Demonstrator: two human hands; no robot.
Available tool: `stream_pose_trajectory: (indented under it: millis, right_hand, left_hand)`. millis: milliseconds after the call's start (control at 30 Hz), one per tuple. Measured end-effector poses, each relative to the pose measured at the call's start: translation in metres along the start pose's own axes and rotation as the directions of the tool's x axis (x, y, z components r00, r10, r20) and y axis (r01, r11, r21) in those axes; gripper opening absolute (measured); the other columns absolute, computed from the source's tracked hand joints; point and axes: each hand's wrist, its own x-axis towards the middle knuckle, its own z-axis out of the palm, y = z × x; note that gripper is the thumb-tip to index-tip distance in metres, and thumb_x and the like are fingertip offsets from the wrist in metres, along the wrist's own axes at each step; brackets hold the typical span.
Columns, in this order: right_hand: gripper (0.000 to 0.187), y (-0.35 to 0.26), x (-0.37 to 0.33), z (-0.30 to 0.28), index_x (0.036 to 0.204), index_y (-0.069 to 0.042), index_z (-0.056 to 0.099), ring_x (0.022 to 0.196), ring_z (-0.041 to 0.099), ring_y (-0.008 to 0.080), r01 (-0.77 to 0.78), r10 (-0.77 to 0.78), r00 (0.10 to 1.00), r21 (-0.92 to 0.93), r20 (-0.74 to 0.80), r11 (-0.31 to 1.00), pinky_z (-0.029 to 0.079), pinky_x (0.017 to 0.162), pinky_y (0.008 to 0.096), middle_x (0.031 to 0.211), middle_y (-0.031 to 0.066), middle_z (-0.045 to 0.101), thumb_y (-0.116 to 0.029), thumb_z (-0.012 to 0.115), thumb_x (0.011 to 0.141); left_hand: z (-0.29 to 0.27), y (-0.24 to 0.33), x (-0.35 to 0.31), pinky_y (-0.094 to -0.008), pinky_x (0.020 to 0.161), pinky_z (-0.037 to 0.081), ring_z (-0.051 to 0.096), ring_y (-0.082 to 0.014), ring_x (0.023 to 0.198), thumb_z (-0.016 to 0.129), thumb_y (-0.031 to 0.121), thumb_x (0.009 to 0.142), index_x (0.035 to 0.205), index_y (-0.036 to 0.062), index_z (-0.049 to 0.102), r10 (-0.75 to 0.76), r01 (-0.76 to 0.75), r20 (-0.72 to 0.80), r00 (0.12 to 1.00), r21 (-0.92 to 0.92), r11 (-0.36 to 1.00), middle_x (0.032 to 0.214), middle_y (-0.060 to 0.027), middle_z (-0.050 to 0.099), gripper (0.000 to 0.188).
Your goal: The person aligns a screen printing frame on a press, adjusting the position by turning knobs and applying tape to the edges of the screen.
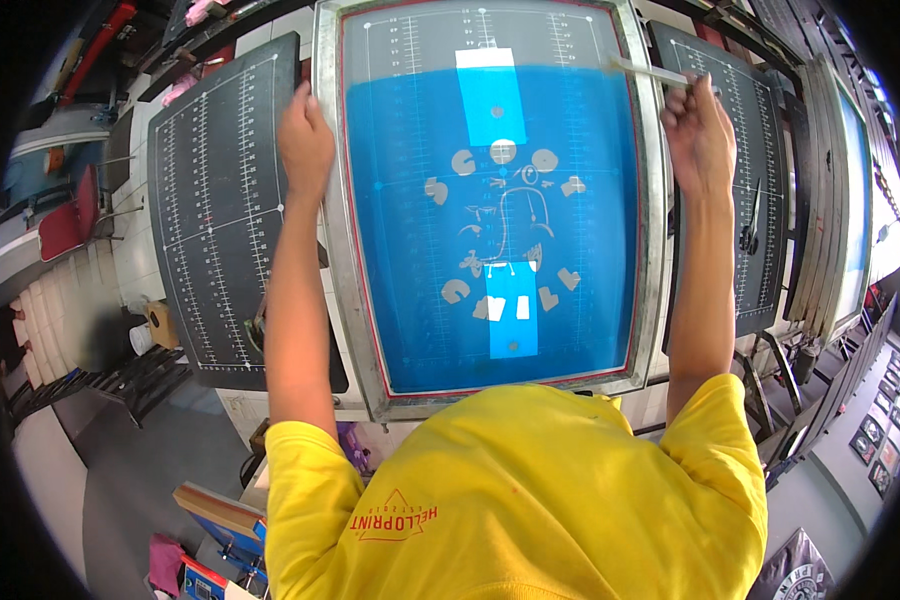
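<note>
A screen-printing screen (400,240) with a blue coated mesh and a metal frame lies in front of me. Letter shapes and a drawing show pale in the coating. Under the mesh, one white strip (483,57) shows at the far end and another (515,335) at the near end. My right hand (700,135), beside the frame's far right side, is closed round a pale thin stick (652,70) whose blurred tip reaches over the mesh edge. Just left of the frame, my left hand (307,145) is closed with curled fingers; what it holds, if anything, is hidden.
Dark boards with white ruled scales flank the screen, one on the left (210,190) and one on the right (705,70). Black-handled scissors (751,235) lie on the right board. Further right stands another framed screen (830,200). A red chair (70,220) is at far left.
</note>
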Motion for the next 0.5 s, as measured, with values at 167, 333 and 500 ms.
stream_pose_trajectory:
  millis: [167, 333, 500]
  right_hand:
    - [0.03, -0.004, -0.046, -0.049, 0.103, 0.001, 0.06, 0.072, 0.047, 0.01, -0.022, 0.004, 0.988, -0.116, -0.153, 0.993, 0.039, 0.064, 0.0244, 0.079, 0.0016, 0.052, -0.027, 0.054, 0.098]
    - [0.029, -0.001, -0.063, -0.059, 0.103, 0.001, 0.058, 0.07, 0.046, 0.0078, -0.041, 0.01, 0.981, -0.159, -0.193, 0.986, 0.039, 0.061, 0.0211, 0.079, 0.001, 0.053, -0.028, 0.056, 0.097]
    - [0.028, 0.006, -0.054, -0.044, 0.101, -0.001, 0.059, 0.066, 0.048, 0.0066, -0.007, -0.023, 0.988, -0.194, -0.152, 0.981, 0.04, 0.059, 0.0206, 0.076, -0.0001, 0.056, -0.028, 0.057, 0.097]
  left_hand:
    - [-0.028, 0.011, -0.055, -0.0418, 0.085, 0.047, 0.062, -0.0405, 0.097, 0.041, 0.023, 0.098, 0.119, -0.0044, 0.058, -0.109, 0.114, 0.078, 0.991, -0.054, 0.992, 0.105, -0.0261, 0.064, 0.038]
    - [-0.037, 0.01, -0.067, -0.0413, 0.082, 0.048, 0.062, -0.042, 0.094, 0.041, 0.026, 0.099, 0.116, -0.0062, 0.059, -0.199, 0.21, 0.117, 0.973, -0.09, 0.974, 0.1, -0.0273, 0.064, 0.041]
    - [-0.029, -0.008, -0.065, -0.0412, 0.074, 0.048, 0.063, -0.0393, 0.083, 0.041, 0.025, 0.098, 0.108, -0.0048, 0.061, -0.149, 0.156, 0.097, 0.984, -0.064, 0.986, 0.088, -0.027, 0.063, 0.037]
